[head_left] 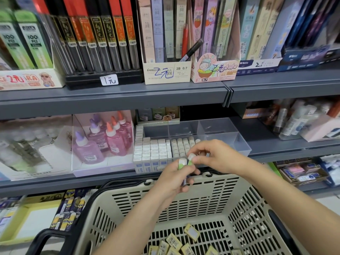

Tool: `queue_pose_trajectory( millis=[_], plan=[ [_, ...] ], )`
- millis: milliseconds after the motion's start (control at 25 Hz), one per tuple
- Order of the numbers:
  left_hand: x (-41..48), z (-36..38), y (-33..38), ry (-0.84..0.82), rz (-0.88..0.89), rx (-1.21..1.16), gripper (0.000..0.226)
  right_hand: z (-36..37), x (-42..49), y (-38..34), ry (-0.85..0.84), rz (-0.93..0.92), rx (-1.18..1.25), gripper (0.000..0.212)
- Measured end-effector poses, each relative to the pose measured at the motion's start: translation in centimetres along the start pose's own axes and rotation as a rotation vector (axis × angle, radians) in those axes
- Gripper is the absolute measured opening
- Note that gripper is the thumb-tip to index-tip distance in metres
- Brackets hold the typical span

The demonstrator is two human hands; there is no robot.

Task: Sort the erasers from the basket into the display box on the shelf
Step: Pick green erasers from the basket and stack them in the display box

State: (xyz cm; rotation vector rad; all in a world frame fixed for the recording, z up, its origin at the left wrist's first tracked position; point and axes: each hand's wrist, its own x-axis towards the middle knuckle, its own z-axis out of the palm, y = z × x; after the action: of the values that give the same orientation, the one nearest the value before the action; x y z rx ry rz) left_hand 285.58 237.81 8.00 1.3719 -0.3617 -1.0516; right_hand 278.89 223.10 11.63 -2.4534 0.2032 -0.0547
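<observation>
My left hand (173,178) grips a small bunch of erasers, and a white one with a green sleeve (182,162) sticks up from it. My right hand (213,155) pinches the white top of the neighbouring green-sleeved eraser (191,157). Both hands hover above the far rim of the beige basket (244,203), just in front of the clear display box (242,144) on the middle shelf. The box's front compartments hold rows of white erasers (152,150); its back and right compartments look bare. Several yellow-wrapped erasers (191,232) lie on the basket floor.
Pink glue bottles (103,142) stand in a box left of the display box. Lead and pencil boxes (165,34) fill the upper shelf. The grey shelf edge (110,100) overhangs the display box. More stationery lies on the lower shelf (303,173).
</observation>
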Motion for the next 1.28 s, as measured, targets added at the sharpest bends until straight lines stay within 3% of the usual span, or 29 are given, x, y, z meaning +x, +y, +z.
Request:
queue_pose_trajectory(
  millis=[80, 200, 320, 760, 1280],
  plan=[
    [-0.1, 0.1, -0.1, 0.039, 0.013, 0.038, 0.012, -1.0, -0.3, 0.2, 0.04, 0.005, 0.013, 0.008],
    [0.0, -0.7, -0.2, 0.138, 0.055, 0.069, 0.013, -3.5, 0.5, 1.5, 0.283, 0.073, 0.045, 0.008],
    [-0.1, -1.6, -0.1, 0.15, 0.071, 0.047, 0.014, -4.3, 2.2, 2.6, 0.484, 0.131, -0.153, 0.01],
    [-0.7, -1.8, -0.6, 0.096, 0.085, 0.03, 0.011, -2.6, 3.5, 3.5, 0.359, 0.067, -0.361, 0.016],
    [-0.4, -1.4, -0.3, 0.105, 0.033, 0.008, 0.016, -1.2, 5.1, 4.1, 0.311, 0.188, -0.396, 0.015]
  ],
)
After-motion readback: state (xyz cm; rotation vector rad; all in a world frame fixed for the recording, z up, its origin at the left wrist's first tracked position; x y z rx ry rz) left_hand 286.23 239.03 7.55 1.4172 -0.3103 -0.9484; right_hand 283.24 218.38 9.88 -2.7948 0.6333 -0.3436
